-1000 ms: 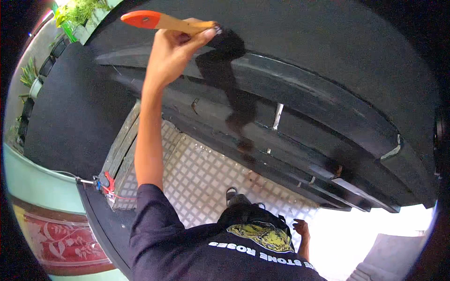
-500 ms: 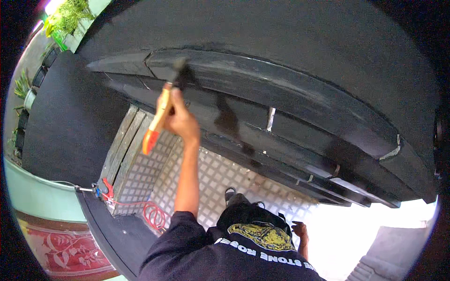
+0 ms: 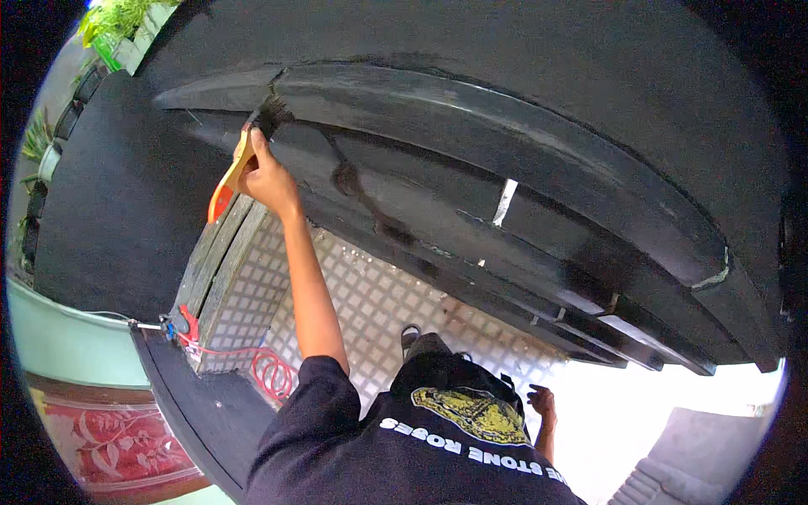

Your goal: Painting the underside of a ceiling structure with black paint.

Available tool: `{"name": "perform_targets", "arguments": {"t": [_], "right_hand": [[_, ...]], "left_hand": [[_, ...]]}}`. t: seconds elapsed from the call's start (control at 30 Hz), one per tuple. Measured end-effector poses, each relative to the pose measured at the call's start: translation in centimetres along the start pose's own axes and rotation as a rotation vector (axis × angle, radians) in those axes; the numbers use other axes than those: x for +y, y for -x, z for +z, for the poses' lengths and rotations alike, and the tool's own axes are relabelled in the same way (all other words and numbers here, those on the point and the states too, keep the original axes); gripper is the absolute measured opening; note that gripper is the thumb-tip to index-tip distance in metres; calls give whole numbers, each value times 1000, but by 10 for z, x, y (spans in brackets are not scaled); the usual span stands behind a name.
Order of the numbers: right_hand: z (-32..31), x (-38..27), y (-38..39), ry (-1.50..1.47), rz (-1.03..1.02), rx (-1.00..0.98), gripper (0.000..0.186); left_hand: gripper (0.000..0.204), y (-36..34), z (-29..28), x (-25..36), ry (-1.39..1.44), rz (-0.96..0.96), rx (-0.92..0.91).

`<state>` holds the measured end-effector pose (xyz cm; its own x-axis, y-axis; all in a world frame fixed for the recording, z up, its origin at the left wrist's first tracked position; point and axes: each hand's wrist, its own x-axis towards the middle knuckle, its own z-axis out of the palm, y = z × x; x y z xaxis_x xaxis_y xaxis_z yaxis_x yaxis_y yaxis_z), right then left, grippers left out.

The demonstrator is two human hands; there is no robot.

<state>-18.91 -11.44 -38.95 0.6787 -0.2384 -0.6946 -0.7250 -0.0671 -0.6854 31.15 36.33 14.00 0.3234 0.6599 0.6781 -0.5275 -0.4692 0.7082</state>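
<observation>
**Left hand (image 3: 268,183) grips a paintbrush (image 3: 239,160), bristles up at a curved black ledge (image 3: 505,135)**

The fingers of the left hand are closed around the brush near the base of its bristles, with the thumb (image 3: 260,143) lying along the side nearer the ledge. The handle slants along the hand's left side, and its orange-red end sticks out free beyond the fingers, down and to the left. The dark bristles (image 3: 273,111) show past the thumb tip. The brush's long axis runs on a slant, from lower left at the handle end to upper right at the bristles, which point away from the person. They overlap the ledge near a joint; whether they press on it is hard to tell.

Farther out, the right hand (image 3: 543,401) hangs low beside the black shirt (image 3: 337,446), well apart from the brush, its fingers loosely parted. Below the left hand, weathered wooden planks (image 3: 240,257) border the tiled floor (image 3: 362,282), and a coiled red cord (image 3: 274,374) lies near their lower end. Green plants (image 3: 126,23) stand at the upper left.
</observation>
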Motion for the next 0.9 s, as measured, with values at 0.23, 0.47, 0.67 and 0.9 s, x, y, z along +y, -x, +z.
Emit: {"name": "perform_targets", "arguments": {"t": [0.23, 0.47, 0.67, 0.9], "right_hand": [[19, 19, 5, -133, -101, -77, 42], [60, -69, 30, 222, -29, 55, 40], [81, 5, -5, -37, 123, -15, 39], [145, -79, -1, -346, -58, -168, 46]], "left_hand": [[20, 84, -7, 50, 455, -128, -595], [26, -11, 3, -34, 204, 25, 8], [17, 55, 2, 1, 222, 31, -286], [24, -19, -9, -21, 230, -131, -98]]}}
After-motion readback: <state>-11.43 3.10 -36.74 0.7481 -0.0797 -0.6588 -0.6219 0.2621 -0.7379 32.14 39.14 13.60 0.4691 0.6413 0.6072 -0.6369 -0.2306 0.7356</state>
